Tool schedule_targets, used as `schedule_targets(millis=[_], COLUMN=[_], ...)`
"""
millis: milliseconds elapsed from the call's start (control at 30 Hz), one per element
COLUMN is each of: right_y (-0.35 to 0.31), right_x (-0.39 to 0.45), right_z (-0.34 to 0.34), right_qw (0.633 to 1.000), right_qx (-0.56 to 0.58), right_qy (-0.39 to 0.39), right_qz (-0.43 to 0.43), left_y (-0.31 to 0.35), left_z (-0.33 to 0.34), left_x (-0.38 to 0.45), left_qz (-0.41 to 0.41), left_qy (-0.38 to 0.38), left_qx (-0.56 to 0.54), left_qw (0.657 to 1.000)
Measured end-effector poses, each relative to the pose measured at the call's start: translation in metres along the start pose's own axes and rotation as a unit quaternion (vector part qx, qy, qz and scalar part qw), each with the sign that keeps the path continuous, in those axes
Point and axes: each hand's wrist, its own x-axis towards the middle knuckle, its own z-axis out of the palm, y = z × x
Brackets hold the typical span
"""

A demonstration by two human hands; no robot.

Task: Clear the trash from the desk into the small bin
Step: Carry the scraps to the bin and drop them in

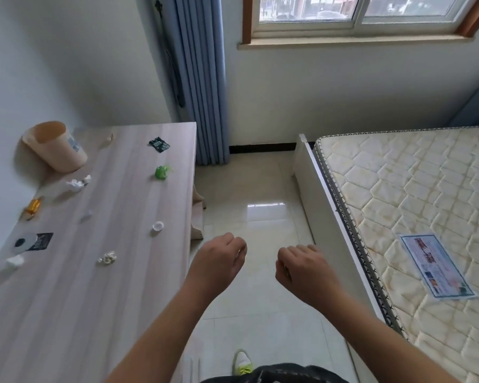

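Note:
A beige small bin (56, 146) stands at the far left of the wooden desk (67, 286). Trash lies scattered on the desk: a dark green wrapper (159, 144), a bright green wad (162, 172), crumpled white tissue (77, 184), a gold wrapper (33, 206), a white cap (158, 226), a black packet (42, 241), a crumpled paper ball (107, 258) and a white scrap (15, 262). My left hand (221, 258) and my right hand (302, 268) hover over the floor, right of the desk. Both are curled into loose fists and hold nothing.
A bare quilted mattress (415, 217) on a white bed frame fills the right side. Tiled floor (260, 222) runs between desk and bed. A blue curtain (202, 92) hangs behind the desk's far corner. A green-laced shoe (242, 362) shows at the bottom.

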Motion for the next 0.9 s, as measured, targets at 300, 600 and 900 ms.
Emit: schedule_targets(millis=[300, 600, 900], right_y=[0.021, 0.074, 0.120], right_x=[0.097, 0.224, 0.369], right_z=[0.025, 0.065, 0.092], right_qw=[0.998, 0.991, 0.978], right_qx=[0.044, 0.105, 0.147], right_qy=[-0.017, -0.023, -0.051], right_qz=[-0.038, -0.079, -0.142], left_y=[-0.051, -0.114, -0.172], left_z=[0.001, 0.026, 0.008], left_x=[0.047, 0.133, 0.222], left_qz=[-0.059, -0.200, -0.286], left_qy=[0.003, -0.063, -0.029], left_qx=[0.029, 0.046, 0.092], left_qw=[0.998, 0.977, 0.953])
